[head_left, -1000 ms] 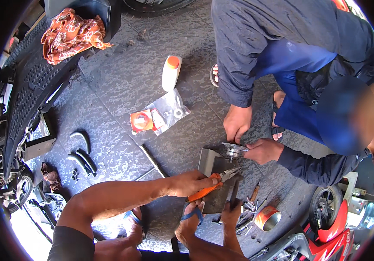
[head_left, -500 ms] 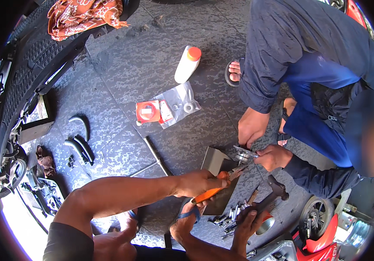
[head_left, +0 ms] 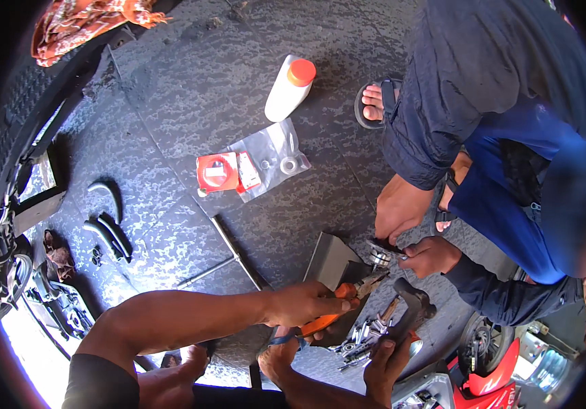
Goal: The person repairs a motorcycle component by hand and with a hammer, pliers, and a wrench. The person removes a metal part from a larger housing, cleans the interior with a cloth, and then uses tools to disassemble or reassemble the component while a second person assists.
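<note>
My left hand (head_left: 300,304) is closed around pliers with orange handles (head_left: 327,320), whose jaws touch or nearly touch a small round metal part (head_left: 380,256). A co-worker's two hands, one above (head_left: 402,208) and one at the right (head_left: 433,256), hold that part. In my right hand (head_left: 384,368) is a dark hammer (head_left: 412,310), its head just below the metal part and apart from it. Beneath the pliers stands a grey angular box or block (head_left: 334,259), partly hidden by my left hand.
Several sockets and metal tools (head_left: 364,337) lie beside the hammer. A T-handle wrench (head_left: 235,253), a plastic bag with a metal ring (head_left: 276,158), a red packet (head_left: 217,173) and a white bottle (head_left: 285,92) are on the floor. Curved black hoses (head_left: 108,235) lie at the left, red motorcycle (head_left: 494,382) lower right.
The whole view has shifted slightly. The hammer's head has come left, closer to the metal part. My left hand keeps the pliers at the part, and the co-worker still holds it.
</note>
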